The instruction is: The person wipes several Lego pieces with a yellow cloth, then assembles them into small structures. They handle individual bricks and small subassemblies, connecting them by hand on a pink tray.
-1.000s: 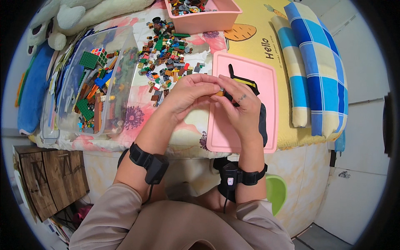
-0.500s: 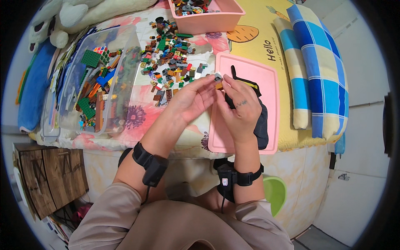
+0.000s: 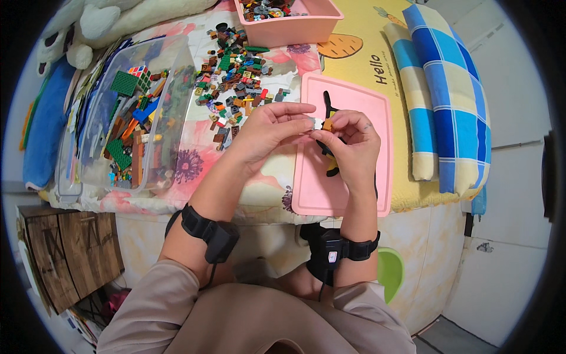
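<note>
My two hands meet over the left part of a pink lid (image 3: 306, 197). Between thumb and fingers, my left hand (image 3: 262, 133) pinches a small white-and-grey toy brick (image 3: 317, 124). A small orange-brown toy brick (image 3: 328, 125) is gripped in the fingertips of my right hand (image 3: 356, 150). The two bricks touch or nearly touch; whether they are joined I cannot tell. Below and behind my right hand lies a black item with yellow parts (image 3: 328, 103), mostly hidden by that hand.
Many loose toy bricks (image 3: 236, 76) are spread over the flowered cloth. A clear bin (image 3: 183, 106) with bricks and a puzzle cube (image 3: 139, 75) stands left. Beyond is a pink bin (image 3: 289, 30) of bricks. Folded checked bedding (image 3: 448, 106) lies right.
My hands have turned and drawn slightly apart, so the white-and-grey brick now sits left of the orange-brown one. My right hand has shifted a little to the right.
</note>
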A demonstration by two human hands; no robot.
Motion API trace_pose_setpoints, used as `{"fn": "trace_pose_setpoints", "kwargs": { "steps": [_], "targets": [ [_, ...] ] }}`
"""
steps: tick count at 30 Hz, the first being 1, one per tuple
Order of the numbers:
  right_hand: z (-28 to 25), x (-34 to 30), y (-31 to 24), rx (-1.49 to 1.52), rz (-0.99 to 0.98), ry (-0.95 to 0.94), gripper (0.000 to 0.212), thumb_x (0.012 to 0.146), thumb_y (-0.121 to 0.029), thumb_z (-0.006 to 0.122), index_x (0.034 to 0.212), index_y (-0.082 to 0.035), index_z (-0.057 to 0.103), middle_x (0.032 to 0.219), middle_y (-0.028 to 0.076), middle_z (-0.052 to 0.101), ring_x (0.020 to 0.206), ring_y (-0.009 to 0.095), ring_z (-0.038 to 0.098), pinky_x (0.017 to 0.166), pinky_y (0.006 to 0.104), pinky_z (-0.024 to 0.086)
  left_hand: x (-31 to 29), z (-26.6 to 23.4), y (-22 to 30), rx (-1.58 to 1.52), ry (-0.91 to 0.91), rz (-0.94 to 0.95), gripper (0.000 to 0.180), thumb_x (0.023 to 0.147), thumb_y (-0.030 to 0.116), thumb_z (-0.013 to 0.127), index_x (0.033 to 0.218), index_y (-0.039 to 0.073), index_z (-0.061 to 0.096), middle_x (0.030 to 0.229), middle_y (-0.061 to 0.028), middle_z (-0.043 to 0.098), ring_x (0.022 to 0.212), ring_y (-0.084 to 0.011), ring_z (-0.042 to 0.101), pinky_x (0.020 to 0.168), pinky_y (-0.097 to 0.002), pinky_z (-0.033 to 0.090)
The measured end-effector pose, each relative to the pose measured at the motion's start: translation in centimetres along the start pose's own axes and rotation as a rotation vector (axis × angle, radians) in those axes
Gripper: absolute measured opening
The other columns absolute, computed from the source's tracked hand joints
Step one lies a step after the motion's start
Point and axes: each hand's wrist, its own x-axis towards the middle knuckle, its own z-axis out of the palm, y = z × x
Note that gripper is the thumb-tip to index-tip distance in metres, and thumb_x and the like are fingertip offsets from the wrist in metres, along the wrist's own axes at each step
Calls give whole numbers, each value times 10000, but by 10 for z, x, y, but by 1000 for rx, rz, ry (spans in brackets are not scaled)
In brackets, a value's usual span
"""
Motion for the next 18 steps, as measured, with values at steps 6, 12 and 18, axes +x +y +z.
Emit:
{"fn": "trace_pose_setpoints", "kwargs": {
  "steps": [6,12,18],
  "targets": [
    [1,-2,-2,-10,-29,-44,289,728,78,743,987,35,621,955,62,632,849,113,619,728,235,527,1,0,0,-32,13,35,282,889,85,646,1138,-45,625,1021,-115,663,924,-180,659,815,-284,568],
    [0,-2,-5,81,9,13,239,763,103,698,987,48,637,953,89,662,822,133,653,720,234,545,0,-1,2,-56,13,59,267,885,87,661,1120,-37,643,1008,-115,675,904,-165,670,783,-250,580],
    [2,-1,-10,49,24,1,238,772,109,687,1000,65,633,925,108,679,757,140,665,680,241,552,1,-1,0,-72,8,29,261,878,90,675,1108,-32,653,997,-120,682,870,-161,684,758,-227,583]
  ]
}}
